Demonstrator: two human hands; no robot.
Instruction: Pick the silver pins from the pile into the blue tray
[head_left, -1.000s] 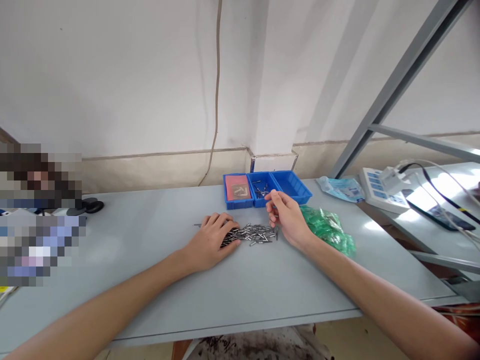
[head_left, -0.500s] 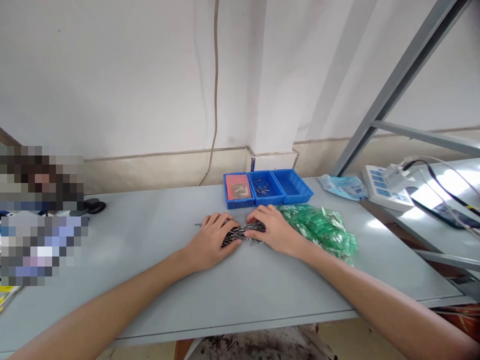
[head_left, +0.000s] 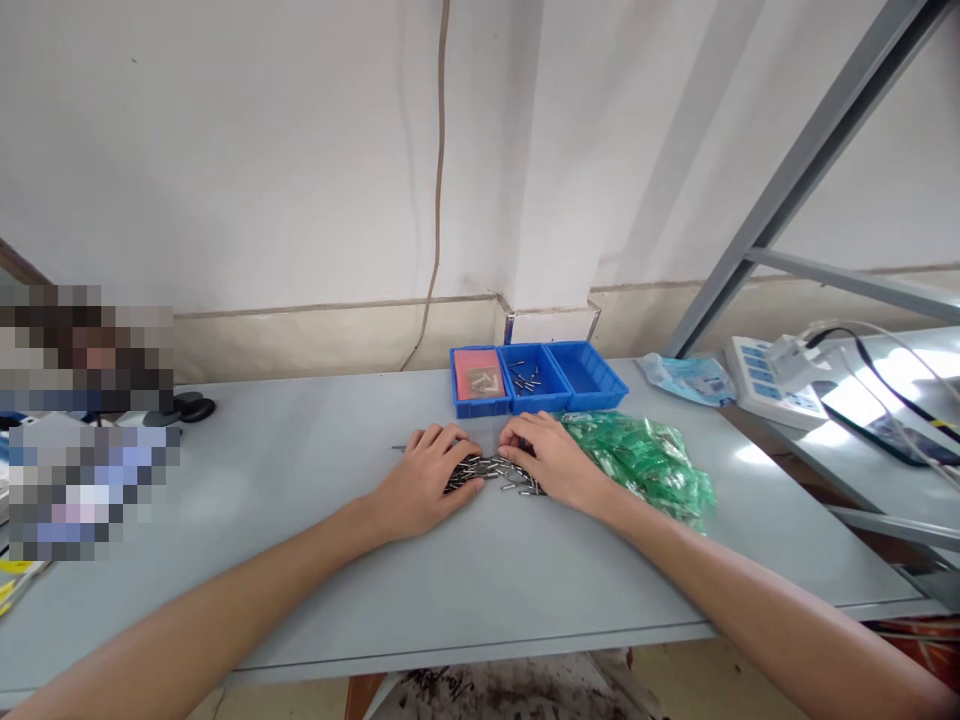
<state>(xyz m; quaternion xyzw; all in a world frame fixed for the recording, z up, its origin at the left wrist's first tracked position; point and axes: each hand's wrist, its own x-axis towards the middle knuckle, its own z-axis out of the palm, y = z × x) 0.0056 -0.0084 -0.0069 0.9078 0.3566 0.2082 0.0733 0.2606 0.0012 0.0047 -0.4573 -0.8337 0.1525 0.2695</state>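
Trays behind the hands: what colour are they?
The trays are blue, showing best in the head view.

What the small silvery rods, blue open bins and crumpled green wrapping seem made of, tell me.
Small silvery rods: probably polished metal, from bright glints. Blue open rectangular bins: likely moulded plastic; uniform colour, slight sheen. Crumpled green translucent wrapping: apparently thin, glossy plastic film, given creases and highlights.
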